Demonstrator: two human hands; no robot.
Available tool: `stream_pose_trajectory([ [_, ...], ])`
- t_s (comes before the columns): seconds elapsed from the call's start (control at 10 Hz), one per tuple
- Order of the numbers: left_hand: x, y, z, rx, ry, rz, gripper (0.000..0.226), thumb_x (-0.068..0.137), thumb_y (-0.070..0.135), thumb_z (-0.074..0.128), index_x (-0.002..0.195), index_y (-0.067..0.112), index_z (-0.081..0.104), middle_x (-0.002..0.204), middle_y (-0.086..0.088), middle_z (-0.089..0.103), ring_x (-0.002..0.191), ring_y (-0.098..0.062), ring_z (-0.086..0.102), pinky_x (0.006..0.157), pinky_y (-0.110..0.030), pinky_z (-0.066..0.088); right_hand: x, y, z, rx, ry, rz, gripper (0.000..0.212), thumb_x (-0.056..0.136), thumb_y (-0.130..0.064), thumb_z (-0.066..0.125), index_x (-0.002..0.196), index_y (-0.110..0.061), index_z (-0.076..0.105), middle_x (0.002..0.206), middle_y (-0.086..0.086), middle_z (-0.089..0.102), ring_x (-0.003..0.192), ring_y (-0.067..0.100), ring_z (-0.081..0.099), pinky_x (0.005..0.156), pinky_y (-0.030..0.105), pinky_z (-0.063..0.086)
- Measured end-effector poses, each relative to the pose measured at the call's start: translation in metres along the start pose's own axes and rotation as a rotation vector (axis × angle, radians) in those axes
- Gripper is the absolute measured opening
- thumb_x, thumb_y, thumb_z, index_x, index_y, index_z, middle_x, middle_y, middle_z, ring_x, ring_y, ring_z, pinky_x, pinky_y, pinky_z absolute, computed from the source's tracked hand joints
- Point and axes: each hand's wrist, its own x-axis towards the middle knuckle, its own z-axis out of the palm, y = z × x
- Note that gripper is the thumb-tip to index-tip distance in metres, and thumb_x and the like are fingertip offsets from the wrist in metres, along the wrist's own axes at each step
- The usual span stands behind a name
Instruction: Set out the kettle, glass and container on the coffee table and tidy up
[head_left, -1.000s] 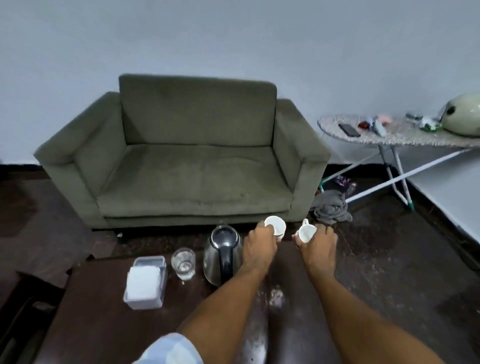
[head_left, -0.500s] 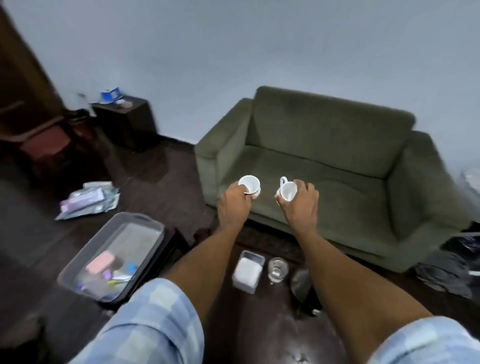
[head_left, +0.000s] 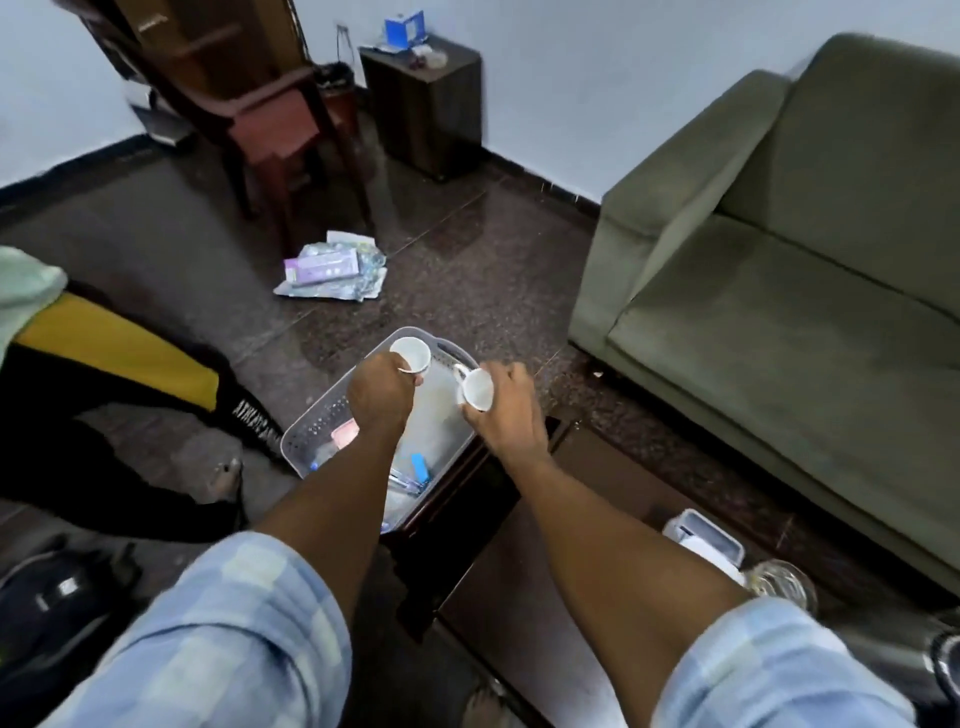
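My left hand (head_left: 378, 392) holds a small white cup (head_left: 411, 354) and my right hand (head_left: 506, 410) holds a second white cup (head_left: 477, 389) tilted on its side. Both cups hang over a grey plastic basket (head_left: 317, 426) with small items in it, at the left end of the dark coffee table (head_left: 524, 587). On the table at lower right stand the white lidded container (head_left: 701, 540), the clear glass (head_left: 779, 582) and, at the frame's corner, part of the steel kettle (head_left: 888, 654).
A green sofa (head_left: 779, 291) fills the right side. Papers and packets (head_left: 332, 273) lie on the dark floor ahead. A wooden chair (head_left: 270, 119) and a dark cabinet (head_left: 423, 104) stand by the wall. Another person's legs (head_left: 119, 374) are at the left.
My view has swung left from the sofa to the basket. Both hands, still holding the cups, have moved from above the table's far edge to over the basket.
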Motion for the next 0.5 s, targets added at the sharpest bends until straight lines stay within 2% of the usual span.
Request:
stream_pose_trajectory([
  [0.1, 0.025, -0.032, 0.028, -0.021, -0.036, -0.042, 0.023, 0.076, 0.025, 0.086, 0.095, 0.012, 0.082, 0.097, -0.017, 0.08, 0.094, -0.036, 0.075, 0.079, -0.039, 0.059, 0.028, -0.009, 0.049, -0.042, -0.079, -0.057, 0.054, 0.091, -0.037, 0.074, 0.139, -0.023, 0.055, 0.134, 0.01, 0.05, 0.13, 0.033, 0.054, 0.109, 0.046, 0.048],
  [0.2, 0.036, -0.052, 0.054, 0.05, -0.076, -0.011, 0.02, 0.083, 0.023, 0.081, 0.098, 0.011, 0.083, 0.097, -0.017, 0.08, 0.093, -0.036, 0.076, 0.082, -0.039, 0.058, 0.042, -0.007, 0.083, -0.125, -0.125, -0.105, 0.051, 0.095, -0.04, 0.07, 0.141, -0.023, 0.053, 0.133, 0.011, 0.05, 0.129, 0.032, 0.054, 0.104, 0.047, 0.05],
  [0.3, 0.047, -0.064, 0.069, 0.074, -0.092, -0.012, 0.02, 0.089, 0.015, 0.073, 0.105, 0.01, 0.082, 0.104, -0.017, 0.079, 0.1, -0.035, 0.075, 0.085, -0.038, 0.057, 0.048, 0.001, 0.102, -0.35, -0.114, -0.148, 0.047, 0.092, -0.04, 0.075, 0.132, -0.025, 0.055, 0.126, 0.006, 0.055, 0.121, 0.029, 0.059, 0.102, 0.045, 0.047],
  [0.4, 0.054, -0.075, 0.078, 0.068, -0.131, -0.005, 0.023, 0.088, 0.012, 0.074, 0.109, 0.005, 0.079, 0.108, -0.02, 0.078, 0.105, -0.036, 0.073, 0.091, -0.04, 0.056, 0.048, 0.013, 0.113, -0.432, -0.108, -0.131, 0.047, 0.094, -0.044, 0.071, 0.134, -0.027, 0.055, 0.128, 0.005, 0.057, 0.124, 0.028, 0.056, 0.107, 0.045, 0.04],
  [0.5, 0.056, -0.077, 0.074, 0.145, -0.219, -0.036, 0.027, 0.088, 0.007, 0.069, 0.112, 0.004, 0.08, 0.115, -0.02, 0.077, 0.114, -0.036, 0.071, 0.099, -0.037, 0.053, 0.045, 0.016, 0.118, -0.458, -0.153, -0.105, 0.061, 0.094, -0.05, 0.069, 0.145, -0.025, 0.048, 0.135, 0.006, 0.056, 0.13, 0.029, 0.052, 0.11, 0.047, 0.036],
])
